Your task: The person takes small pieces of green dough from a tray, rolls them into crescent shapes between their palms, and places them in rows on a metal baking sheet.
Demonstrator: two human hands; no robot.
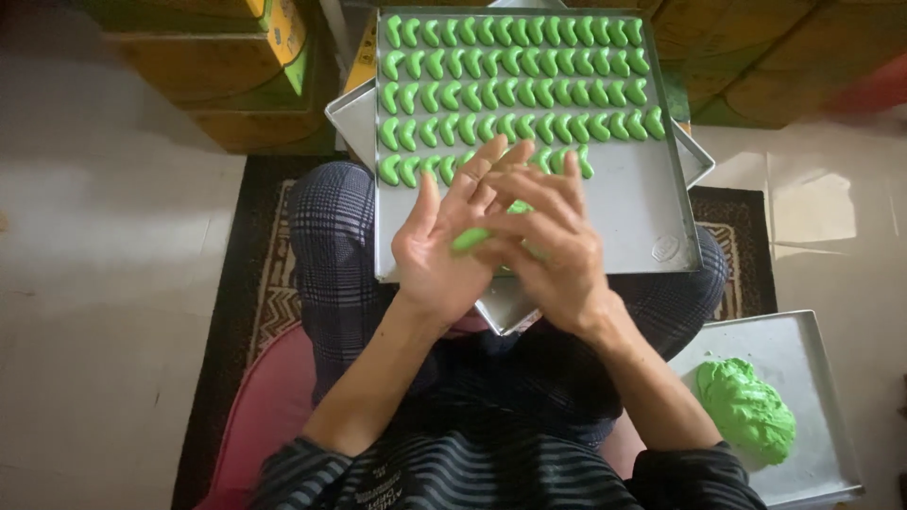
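Two hands (501, 241), one dough piece (470, 238)

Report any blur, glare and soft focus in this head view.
Head view: both hands, left hand and right hand, are motion-blurred around the green dough piece; pale glare washes the floor; the yellow boxes look soft; the shaped pieces stay sharp.

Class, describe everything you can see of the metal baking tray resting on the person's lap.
The baking tray is square, shallow and silver-grey, seemingly thin metal with a raised rim and a small embossed mark near one corner. It lies flat across the person's knees, stacked on another tray turned at an angle beneath it. Neat rows of green crescent-shaped dough pieces fill its far part; the near part is bare. The left hand and right hand hover over it, pressing a green piece between them.
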